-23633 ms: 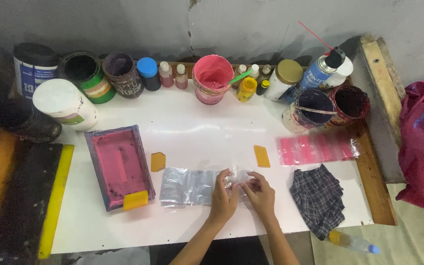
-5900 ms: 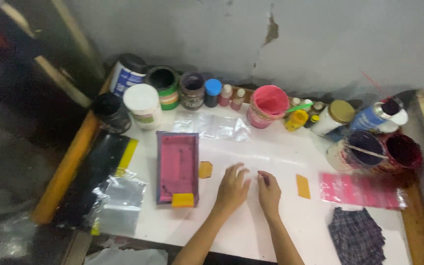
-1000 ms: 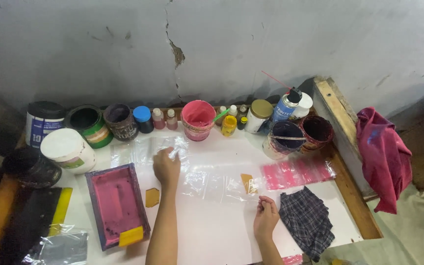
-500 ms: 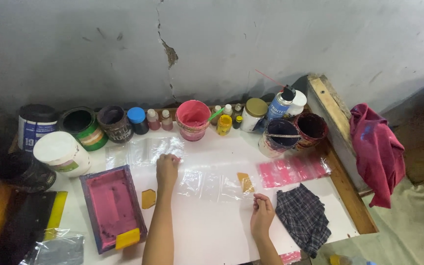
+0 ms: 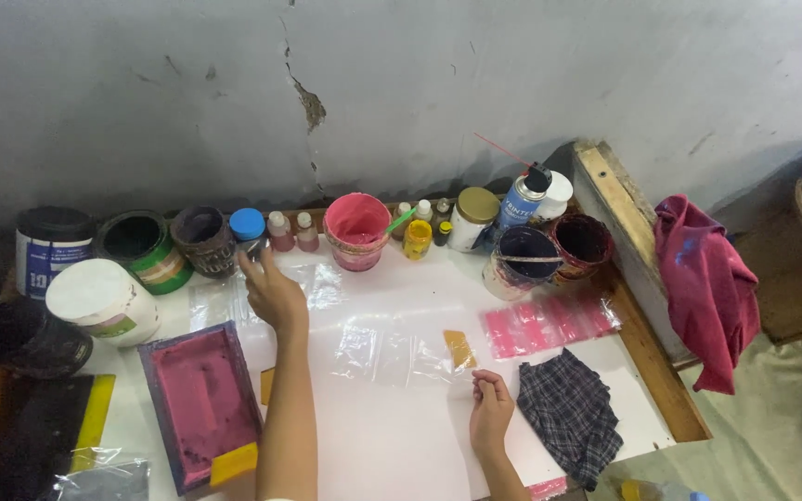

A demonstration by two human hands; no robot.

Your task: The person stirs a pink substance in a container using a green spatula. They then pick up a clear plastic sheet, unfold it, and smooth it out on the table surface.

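Clear bags, two: far bag [image 5: 313, 283] at 12 o'clock under left hand [image 5: 274, 295], fingers spread flat; near bag [image 5: 396, 353] lies long axis 9-to-3 on worktop [image 5: 401, 436], right hand [image 5: 491, 411] pinching its 3 o'clock edge

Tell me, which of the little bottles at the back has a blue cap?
The blue-capped bottle, next to the left hand. The small bottles right of it have white caps, and the yellow bottle stands farther right.

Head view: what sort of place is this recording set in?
Probably a small screen-printing workbench: open ink pots line a cracked grey wall, a pink-stained printing screen lies on the white table, beside clear plastic bags.
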